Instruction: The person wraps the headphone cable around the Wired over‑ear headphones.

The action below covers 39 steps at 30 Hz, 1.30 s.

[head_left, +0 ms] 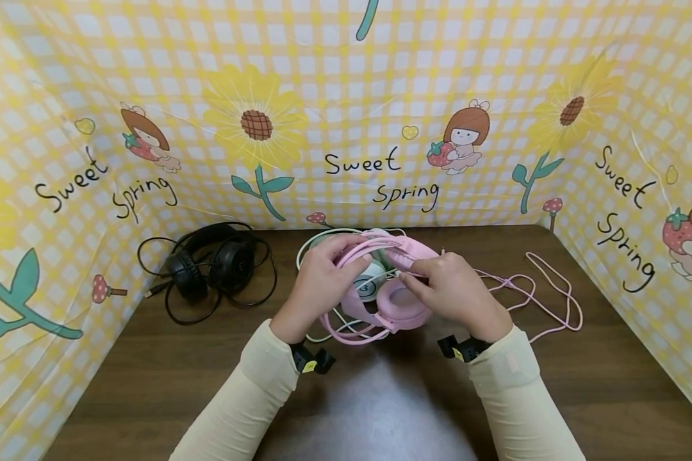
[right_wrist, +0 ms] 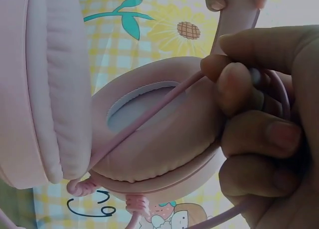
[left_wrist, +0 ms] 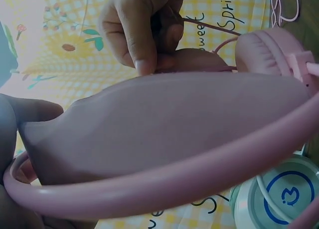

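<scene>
Pink over-ear headphones [head_left: 402,306] are held up above the table, one ear cup cushion facing up. My left hand [head_left: 323,278] grips their headband [left_wrist: 149,124], with thumb and fingers around its end in the left wrist view. On the other side, my right hand [head_left: 464,294] pinches the pink cable [right_wrist: 149,113] between thumb and fingers, its other fingers curled. That cable runs across an ear cup [right_wrist: 169,139] in the right wrist view. Behind and below lie mint-green headphones [left_wrist: 294,191], partly hidden by the pink pair.
Black headphones [head_left: 233,266] with a looped black cable lie at the back left of the brown table [head_left: 375,410]. A loose length of pink cable [head_left: 571,307] spreads to the right. Yellow checked cloth [head_left: 346,102] walls the back and both sides.
</scene>
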### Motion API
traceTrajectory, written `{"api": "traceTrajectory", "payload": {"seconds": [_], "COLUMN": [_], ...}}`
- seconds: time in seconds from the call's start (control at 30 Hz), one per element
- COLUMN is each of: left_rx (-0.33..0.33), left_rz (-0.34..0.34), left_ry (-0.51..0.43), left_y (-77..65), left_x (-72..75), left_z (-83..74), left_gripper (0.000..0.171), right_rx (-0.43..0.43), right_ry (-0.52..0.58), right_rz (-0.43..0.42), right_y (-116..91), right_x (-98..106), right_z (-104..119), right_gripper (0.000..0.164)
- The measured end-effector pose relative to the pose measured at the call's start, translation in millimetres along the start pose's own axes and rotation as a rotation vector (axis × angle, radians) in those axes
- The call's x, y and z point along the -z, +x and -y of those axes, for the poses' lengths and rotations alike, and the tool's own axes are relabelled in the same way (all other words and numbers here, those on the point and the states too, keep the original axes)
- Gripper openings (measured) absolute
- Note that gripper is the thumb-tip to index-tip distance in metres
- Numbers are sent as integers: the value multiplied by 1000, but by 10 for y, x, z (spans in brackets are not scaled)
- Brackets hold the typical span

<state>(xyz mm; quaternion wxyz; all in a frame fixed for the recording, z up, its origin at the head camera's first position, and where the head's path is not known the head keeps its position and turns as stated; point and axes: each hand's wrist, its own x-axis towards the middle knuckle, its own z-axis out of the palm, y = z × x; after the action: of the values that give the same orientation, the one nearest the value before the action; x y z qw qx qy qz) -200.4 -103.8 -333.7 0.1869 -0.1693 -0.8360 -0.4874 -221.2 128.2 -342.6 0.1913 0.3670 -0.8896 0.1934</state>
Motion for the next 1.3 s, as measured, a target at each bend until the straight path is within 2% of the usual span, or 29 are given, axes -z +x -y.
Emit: {"api": "traceTrajectory", "payload": {"seconds": [0.1, 0.33, 0.63, 0.77, 1.07, 1.3], "left_rx": [1, -30, -74, -95, -121, -207], "left_rz": [29, 174, 274, 295, 395, 453], "left_ry": [4, 37, 70, 105, 88, 55], "left_y": [-4, -16, -33, -32, -25, -17], "left_x": [6, -9, 15, 29, 95, 183], "left_z": [3, -1, -2, 2, -2, -24], "left_gripper": [27, 25, 26, 26, 25, 24], "right_rx": [32, 138, 122, 118, 98, 125], "right_ry": [19, 56, 80, 87, 127, 127], "right_rz": [-16, -25, 13, 27, 50, 55], "right_y": [-5, 10, 6, -4, -29, -32], "right_x": [-8, -30, -8, -8, 21, 62], "right_z": [-2, -1, 21, 32, 54, 85], "right_gripper": [31, 25, 21, 23, 26, 28]}}
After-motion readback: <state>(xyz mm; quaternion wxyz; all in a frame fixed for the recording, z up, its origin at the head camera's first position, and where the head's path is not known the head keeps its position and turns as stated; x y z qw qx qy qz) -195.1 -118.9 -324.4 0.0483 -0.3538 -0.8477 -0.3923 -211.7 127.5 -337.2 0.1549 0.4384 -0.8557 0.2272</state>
